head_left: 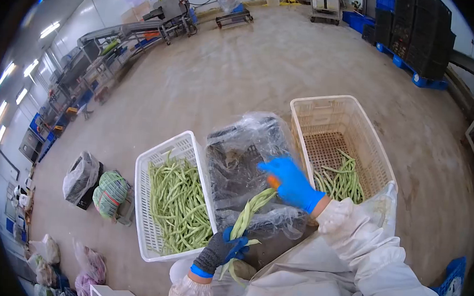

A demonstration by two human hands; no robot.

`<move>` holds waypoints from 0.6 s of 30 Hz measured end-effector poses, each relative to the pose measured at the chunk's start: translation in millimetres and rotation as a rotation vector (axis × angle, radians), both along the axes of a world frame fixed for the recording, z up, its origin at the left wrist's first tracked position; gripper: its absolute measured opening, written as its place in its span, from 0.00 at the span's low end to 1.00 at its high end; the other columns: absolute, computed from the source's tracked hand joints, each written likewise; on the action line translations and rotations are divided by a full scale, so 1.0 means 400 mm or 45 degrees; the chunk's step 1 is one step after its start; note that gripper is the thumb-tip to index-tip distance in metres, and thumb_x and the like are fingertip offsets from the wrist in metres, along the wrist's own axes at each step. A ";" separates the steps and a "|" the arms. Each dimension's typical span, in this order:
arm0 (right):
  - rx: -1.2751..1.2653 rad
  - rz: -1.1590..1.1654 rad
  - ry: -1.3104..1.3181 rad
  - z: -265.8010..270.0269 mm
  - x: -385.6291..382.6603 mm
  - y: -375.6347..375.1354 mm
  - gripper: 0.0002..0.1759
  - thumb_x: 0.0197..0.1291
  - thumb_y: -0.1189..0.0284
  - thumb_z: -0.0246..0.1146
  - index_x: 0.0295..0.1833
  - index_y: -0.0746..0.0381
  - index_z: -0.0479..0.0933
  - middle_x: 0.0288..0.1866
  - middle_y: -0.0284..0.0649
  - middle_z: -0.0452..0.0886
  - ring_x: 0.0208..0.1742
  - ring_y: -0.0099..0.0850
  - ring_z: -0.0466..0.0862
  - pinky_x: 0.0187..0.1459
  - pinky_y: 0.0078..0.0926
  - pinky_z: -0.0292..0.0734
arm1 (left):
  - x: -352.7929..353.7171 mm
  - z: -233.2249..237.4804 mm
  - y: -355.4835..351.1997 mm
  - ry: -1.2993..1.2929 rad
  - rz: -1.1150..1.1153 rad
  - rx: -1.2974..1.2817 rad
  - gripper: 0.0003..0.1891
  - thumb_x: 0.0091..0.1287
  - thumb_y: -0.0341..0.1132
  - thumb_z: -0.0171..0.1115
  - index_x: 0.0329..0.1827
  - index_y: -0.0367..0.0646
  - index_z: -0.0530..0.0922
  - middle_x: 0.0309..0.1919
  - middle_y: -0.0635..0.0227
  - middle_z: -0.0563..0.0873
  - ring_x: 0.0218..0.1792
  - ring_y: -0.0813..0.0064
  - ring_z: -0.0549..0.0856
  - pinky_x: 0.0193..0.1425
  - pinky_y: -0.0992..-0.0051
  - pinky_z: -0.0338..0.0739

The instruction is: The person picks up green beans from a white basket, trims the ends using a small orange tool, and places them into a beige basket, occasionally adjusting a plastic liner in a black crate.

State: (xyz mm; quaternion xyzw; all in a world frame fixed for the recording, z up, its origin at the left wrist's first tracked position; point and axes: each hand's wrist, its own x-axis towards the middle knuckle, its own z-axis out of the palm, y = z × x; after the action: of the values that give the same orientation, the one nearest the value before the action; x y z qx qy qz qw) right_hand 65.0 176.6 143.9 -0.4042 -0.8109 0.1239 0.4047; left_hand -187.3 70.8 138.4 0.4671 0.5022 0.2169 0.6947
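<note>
My left hand [220, 251], in a grey and blue glove, is closed around a bunch of long green beans [250, 210] that sticks up toward the right. My right hand [294, 185], in a blue glove and slightly blurred, is closed on a small orange thing [273, 181] just above the bean tips; its kind is not clear. Below the hands lies a black crate [228, 199] lined with clear plastic film. Left of it, a white crate [142, 224] holds many green beans [178, 204]. On the right, a beige crate [377, 152] has a smaller pile of beans [347, 178] at its near end.
To the left stand a film-lined black bin [83, 181] and a green mesh sack [111, 195]. Filled bags [91, 264] lie at lower left. A conveyor machine [130, 30] runs along the left wall. Black crates [420, 37] are stacked on blue pallets at far right.
</note>
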 end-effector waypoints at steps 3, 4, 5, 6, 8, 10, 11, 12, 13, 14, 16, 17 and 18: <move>-0.219 0.285 -0.229 0.045 -0.057 -0.056 0.18 0.54 0.78 0.58 0.53 0.59 0.75 0.44 0.45 0.74 0.46 0.44 0.74 0.49 0.37 0.71 | 0.010 0.006 0.000 0.305 -0.053 0.189 0.16 0.63 0.34 0.62 0.50 0.38 0.72 0.31 0.60 0.82 0.30 0.73 0.83 0.31 0.72 0.79; -0.290 0.365 -0.428 0.049 -0.066 -0.065 0.17 0.54 0.78 0.58 0.51 0.60 0.76 0.43 0.45 0.74 0.45 0.44 0.75 0.48 0.37 0.72 | -0.006 -0.031 0.003 0.469 -0.127 0.416 0.17 0.63 0.36 0.62 0.51 0.38 0.72 0.31 0.58 0.82 0.30 0.72 0.84 0.31 0.71 0.79; -0.291 0.370 -0.425 0.041 -0.066 -0.067 0.17 0.54 0.78 0.58 0.51 0.60 0.76 0.43 0.45 0.74 0.45 0.44 0.75 0.48 0.37 0.72 | -0.008 -0.033 0.004 0.635 -0.199 0.643 0.18 0.63 0.38 0.62 0.51 0.38 0.72 0.32 0.55 0.83 0.30 0.70 0.85 0.31 0.70 0.79; -0.265 0.385 -0.411 0.026 -0.064 -0.068 0.15 0.54 0.77 0.58 0.50 0.60 0.76 0.42 0.45 0.74 0.45 0.44 0.75 0.46 0.37 0.73 | -0.012 -0.031 0.000 0.639 -0.192 0.637 0.18 0.63 0.38 0.62 0.51 0.38 0.72 0.32 0.55 0.83 0.30 0.70 0.85 0.31 0.70 0.79; -0.239 0.412 -0.401 0.002 -0.061 -0.067 0.14 0.54 0.77 0.58 0.48 0.60 0.76 0.41 0.45 0.74 0.44 0.45 0.75 0.44 0.37 0.73 | -0.012 -0.018 0.003 0.921 -0.236 0.817 0.19 0.63 0.41 0.62 0.50 0.38 0.72 0.32 0.50 0.83 0.30 0.66 0.86 0.32 0.69 0.79; -0.072 0.399 -0.388 -0.017 -0.060 -0.076 0.14 0.54 0.77 0.58 0.48 0.60 0.75 0.40 0.44 0.74 0.43 0.44 0.76 0.41 0.36 0.75 | -0.020 -0.017 0.009 0.749 -0.157 0.587 0.18 0.63 0.40 0.62 0.49 0.37 0.72 0.31 0.52 0.83 0.30 0.67 0.86 0.32 0.69 0.80; -0.078 0.404 -0.389 -0.013 -0.059 -0.078 0.14 0.54 0.77 0.58 0.48 0.60 0.75 0.40 0.44 0.74 0.43 0.44 0.76 0.41 0.36 0.75 | -0.021 -0.017 0.013 0.573 -0.085 0.367 0.17 0.63 0.39 0.62 0.49 0.37 0.72 0.30 0.54 0.83 0.29 0.69 0.86 0.32 0.70 0.80; -0.040 0.390 -0.534 -0.003 -0.056 -0.080 0.14 0.54 0.76 0.58 0.48 0.59 0.75 0.40 0.44 0.74 0.43 0.44 0.77 0.41 0.36 0.75 | -0.018 -0.014 0.016 0.571 -0.084 0.361 0.17 0.63 0.39 0.62 0.49 0.37 0.72 0.30 0.54 0.83 0.29 0.69 0.86 0.32 0.70 0.80; -0.001 0.374 -0.678 0.002 -0.053 -0.083 0.14 0.55 0.76 0.58 0.48 0.59 0.75 0.40 0.44 0.75 0.43 0.44 0.77 0.41 0.36 0.76 | -0.013 -0.010 0.019 0.466 -0.030 0.266 0.17 0.63 0.38 0.62 0.49 0.36 0.72 0.30 0.56 0.83 0.28 0.70 0.85 0.31 0.71 0.80; -0.007 0.375 -0.679 -0.005 -0.052 -0.086 0.14 0.55 0.76 0.58 0.48 0.59 0.75 0.40 0.44 0.75 0.43 0.44 0.77 0.41 0.36 0.76 | -0.010 -0.009 0.018 0.361 0.024 0.171 0.17 0.63 0.36 0.62 0.49 0.35 0.72 0.29 0.59 0.83 0.28 0.72 0.85 0.30 0.72 0.80; 0.035 0.283 -0.554 -0.029 -0.054 -0.090 0.11 0.57 0.76 0.58 0.46 0.61 0.76 0.38 0.45 0.77 0.39 0.41 0.79 0.38 0.34 0.76 | -0.010 -0.017 0.020 0.270 0.035 0.080 0.17 0.63 0.34 0.62 0.51 0.35 0.72 0.30 0.63 0.82 0.28 0.74 0.84 0.30 0.75 0.80; 0.032 0.282 -0.552 -0.042 -0.064 -0.091 0.11 0.57 0.76 0.58 0.46 0.61 0.76 0.38 0.45 0.77 0.39 0.41 0.79 0.38 0.34 0.76 | -0.004 -0.012 0.020 0.127 0.057 0.059 0.16 0.63 0.33 0.61 0.51 0.35 0.73 0.31 0.63 0.82 0.29 0.74 0.83 0.31 0.75 0.79; -0.243 0.157 -0.101 -0.055 -0.080 -0.089 0.09 0.58 0.75 0.57 0.44 0.62 0.77 0.37 0.46 0.79 0.38 0.40 0.80 0.38 0.33 0.76 | 0.003 -0.005 0.022 -0.018 0.079 0.039 0.16 0.63 0.33 0.60 0.52 0.35 0.74 0.33 0.63 0.82 0.30 0.74 0.83 0.32 0.76 0.79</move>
State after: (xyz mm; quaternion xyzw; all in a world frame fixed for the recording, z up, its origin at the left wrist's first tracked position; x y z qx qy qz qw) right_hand 33.0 140.9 122.0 -0.3950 -0.8340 0.2092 0.3235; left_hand -185.9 79.8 136.4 0.4604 0.5082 0.2494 0.6838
